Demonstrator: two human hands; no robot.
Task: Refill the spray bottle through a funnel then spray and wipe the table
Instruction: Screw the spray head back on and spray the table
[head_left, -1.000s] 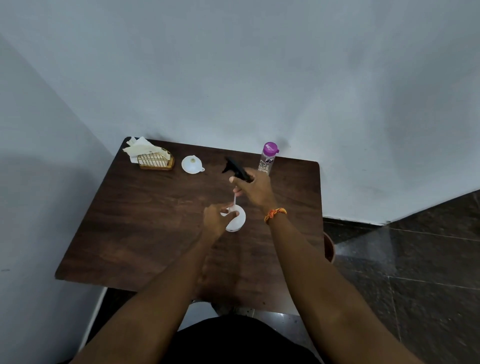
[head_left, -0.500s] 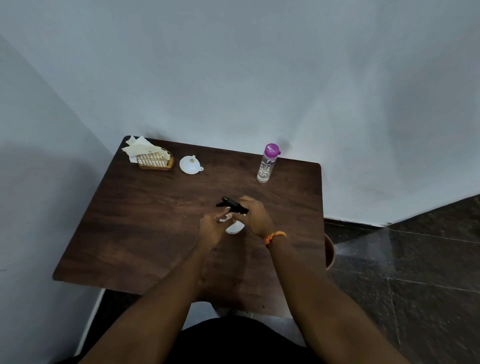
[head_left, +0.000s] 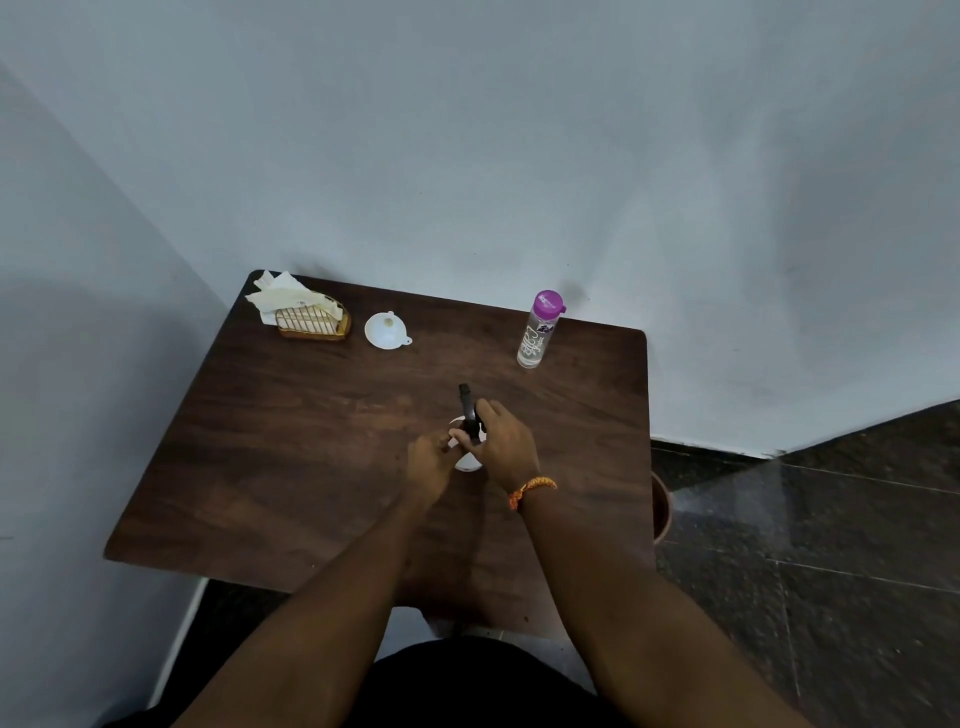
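Note:
A white spray bottle (head_left: 466, 460) stands mid-table, mostly hidden by both hands. My left hand (head_left: 430, 464) grips its body. My right hand (head_left: 505, 447) is closed on the black spray head (head_left: 468, 413), which sits on the bottle's neck with its nozzle pointing away from me. A white funnel (head_left: 385, 329) lies at the back of the dark wooden table (head_left: 291, 447). A clear water bottle with a purple cap (head_left: 539, 332) stands at the back right. Folded tissues in a wire holder (head_left: 306, 315) sit at the back left corner.
White walls close in the table at the back and left. A brown round bin (head_left: 662, 506) stands on the dark tiled floor just past the table's right edge.
My right hand lowered the spray head with its tube from above onto the bottle, then turned it so the nozzle points away. My left hand kept hold of the bottle.

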